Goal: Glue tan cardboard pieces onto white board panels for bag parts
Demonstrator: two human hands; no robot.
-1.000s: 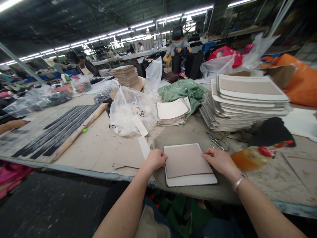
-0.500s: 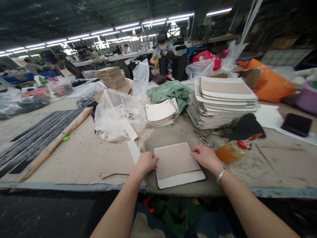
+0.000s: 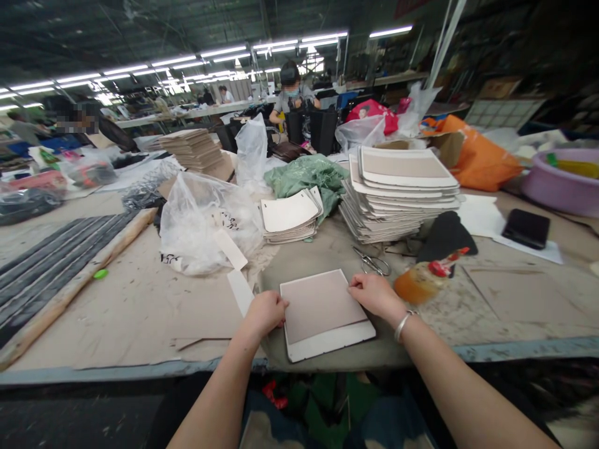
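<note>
A flat taupe sheet (image 3: 321, 305) lies on a slightly larger white panel (image 3: 332, 342), which shows as a strip along the near side and thin borders at the other sides. My left hand (image 3: 267, 312) is closed, its thumb and fingers pinching the sheet's left edge. On the opposite side my right hand (image 3: 377, 295), with a bracelet at the wrist, pinches the sheet near its upper right corner. Whether the fingers also grip the white panel is hidden. Scissors (image 3: 373, 262) rest just beyond my right hand, beside a bottle of orange liquid (image 3: 416, 284).
Behind the panel stand a tall stack of similar panels (image 3: 397, 193) and a smaller white stack (image 3: 290, 215). A clear plastic bag (image 3: 210, 224) and paper strips (image 3: 239, 292) lie left. Farther right are a black phone-like object (image 3: 521, 227) and a purple basin (image 3: 564, 181). A co-worker (image 3: 294, 100) sits opposite.
The camera view has turned slightly right, so everything sits a little farther left. Both hands keep their pinch at the sheet's edges, and the sheet and panel look unmoved on the table.
</note>
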